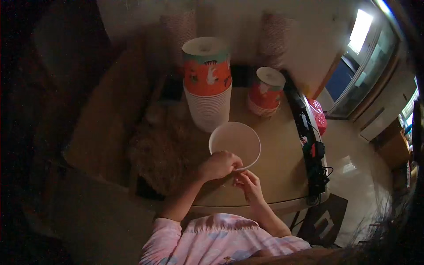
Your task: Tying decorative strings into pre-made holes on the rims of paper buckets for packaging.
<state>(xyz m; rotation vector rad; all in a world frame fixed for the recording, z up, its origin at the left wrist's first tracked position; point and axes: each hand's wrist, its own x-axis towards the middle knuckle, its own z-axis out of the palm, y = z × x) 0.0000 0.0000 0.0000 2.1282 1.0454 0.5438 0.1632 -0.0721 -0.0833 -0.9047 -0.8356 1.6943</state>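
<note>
A white paper tub [235, 140] is tipped with its wide round mouth toward me, at the near middle of the table. My left hand [221, 165] is closed on its near rim, fingers over the edge and inside. Just below that rim, my right hand [250, 185] has its thumb and fingers pinched together close to the left fingertips. What lies in this pinch is too small to make out. Behind the tub stands a tall stack of paper tubs [208, 104], upside down, the top one orange and green with printed animals.
A shorter stack of similar tubs [266, 92] stands at the back right of the tan table [278, 154]. Black cables and a power strip [311, 148] run along the right edge, beside a pink box [318, 115]. A brown fuzzy bundle [159, 154] lies left.
</note>
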